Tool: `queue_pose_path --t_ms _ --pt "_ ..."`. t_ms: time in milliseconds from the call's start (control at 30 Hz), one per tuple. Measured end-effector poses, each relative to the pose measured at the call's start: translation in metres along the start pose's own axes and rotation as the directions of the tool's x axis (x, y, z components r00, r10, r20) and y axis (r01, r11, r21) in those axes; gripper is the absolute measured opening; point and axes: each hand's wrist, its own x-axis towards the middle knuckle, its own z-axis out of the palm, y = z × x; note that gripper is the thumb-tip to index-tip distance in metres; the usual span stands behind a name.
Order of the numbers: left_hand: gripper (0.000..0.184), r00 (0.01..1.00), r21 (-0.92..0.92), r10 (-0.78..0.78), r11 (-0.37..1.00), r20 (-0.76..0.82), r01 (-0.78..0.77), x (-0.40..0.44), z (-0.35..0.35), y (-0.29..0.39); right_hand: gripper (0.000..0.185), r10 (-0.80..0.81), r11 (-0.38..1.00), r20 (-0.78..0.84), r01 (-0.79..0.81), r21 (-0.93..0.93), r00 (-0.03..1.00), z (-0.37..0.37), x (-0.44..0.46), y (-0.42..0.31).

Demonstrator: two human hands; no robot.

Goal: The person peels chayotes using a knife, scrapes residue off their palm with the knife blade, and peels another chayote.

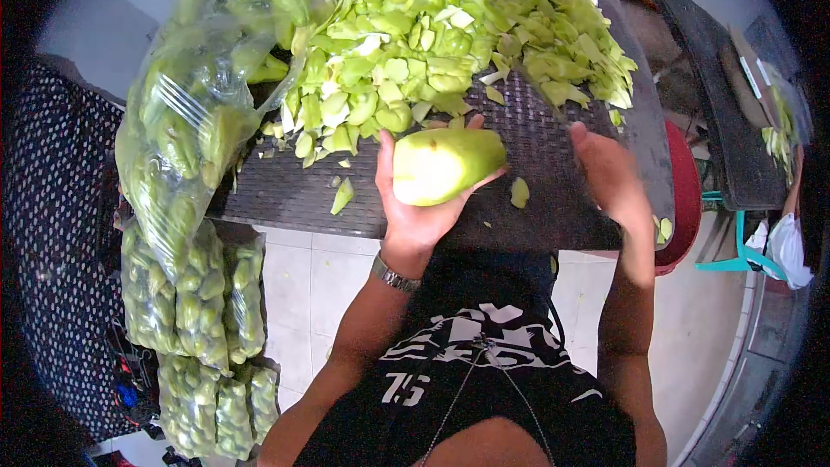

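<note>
My left hand, palm up with a metal watch on the wrist, holds a pale green chayote. The near side of the chayote is bright and looks cut smooth. To its right, apart from it, my right hand is closed and smeared by motion. A thin blurred streak, seemingly a knife blade, runs from it up and left; its handle is hidden. Beyond both hands a big heap of chayote slices covers the far part of the dark woven-top table.
A large clear bag of whole chayotes hangs over the table's left side. Several filled bags are stacked below it. A red round stool stands at the right, near a dark board and a turquoise stool.
</note>
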Motion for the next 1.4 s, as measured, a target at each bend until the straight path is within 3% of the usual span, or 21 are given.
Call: queue_pose_path --t_ms 67,100,167,233,333,367,433,567,667,700,800,1033,1200,1300,1367,1400 --pt "0.084 0.999 -0.205 -0.012 0.979 -0.048 0.002 0.001 0.001 0.000 0.052 0.070 0.997 0.040 -0.069 -0.038 0.997 0.005 0.000 -0.010" --pt "0.082 0.999 -0.080 -0.025 0.997 -0.031 0.023 0.001 0.004 0.001 0.051 0.083 0.996 0.074 -0.081 -0.031 0.994 0.005 -0.001 -0.013" --pt "0.073 0.979 0.052 -0.132 0.989 -0.152 0.142 0.001 0.016 -0.004 0.050 0.104 0.995 0.136 -0.103 -0.018 0.985 0.004 -0.002 -0.020" --pt "0.071 0.946 0.133 -0.223 0.957 -0.236 0.259 0.001 0.021 -0.009 0.049 0.024 0.999 0.109 -0.027 0.019 0.994 0.006 -0.008 -0.026" --pt "0.069 0.912 0.029 -0.410 0.912 0.006 0.410 0.002 0.007 -0.009 0.048 -0.022 0.996 0.091 0.015 0.085 0.996 0.012 -0.017 -0.035" --pt "0.065 0.930 -0.033 -0.366 0.930 0.018 0.367 0.002 0.004 -0.012 0.049 -0.024 0.994 0.092 0.014 0.107 0.996 0.013 -0.021 -0.038" --pt "0.061 0.958 0.049 -0.255 0.963 -0.133 0.264 -0.003 0.008 -0.015 0.058 -0.040 0.999 0.076 0.040 0.002 0.996 0.012 -0.027 -0.045" --pt "0.056 0.970 0.160 -0.035 0.984 -0.242 0.076 0.002 0.013 -0.024 0.092 -0.135 0.980 0.067 0.144 -0.138 0.989 0.015 -0.036 -0.058" --pt "0.054 0.962 0.118 -0.180 0.971 -0.208 0.207 -0.007 0.012 -0.023 0.105 -0.262 0.957 0.042 0.265 -0.118 0.964 0.026 -0.041 -0.060" --pt "0.064 0.949 0.260 -0.125 0.944 -0.288 0.203 -0.007 0.012 -0.027 0.107 -0.293 0.949 0.027 0.295 -0.112 0.956 0.029 -0.042 -0.060" --pt "0.054 0.973 0.053 -0.086 0.994 -0.216 0.100 -0.009 -0.013 -0.034 0.108 -0.358 0.929 -0.034 0.353 -0.109 0.933 0.035 -0.040 -0.057" --pt "0.049 0.979 0.138 -0.069 0.986 -0.192 0.097 -0.015 -0.020 -0.037 0.107 -0.312 0.948 0.038 0.314 -0.059 0.949 0.035 -0.046 -0.055" --pt "0.048 0.964 0.150 0.019 0.988 -0.266 0.022 -0.018 -0.007 -0.044 0.106 -0.426 0.900 0.048 0.428 -0.079 0.904 0.037 -0.042 -0.049" --pt "0.051 0.963 0.109 -0.012 0.993 -0.270 0.043 -0.023 -0.016 -0.042 0.102 -0.461 0.883 0.065 0.465 -0.068 0.885 0.035 -0.038 -0.050" --pt "0.055 0.980 0.120 -0.026 0.991 -0.198 0.050 -0.026 -0.020 -0.040 0.096 -0.501 0.860 0.043 0.503 -0.085 0.865 0.035 -0.034 -0.044" --pt "0.056 0.986 0.126 -0.032 0.991 -0.164 0.053 -0.030 -0.021 -0.038 0.090 -0.429 0.895 0.029 0.429 -0.124 0.903 0.033 -0.028 -0.037"
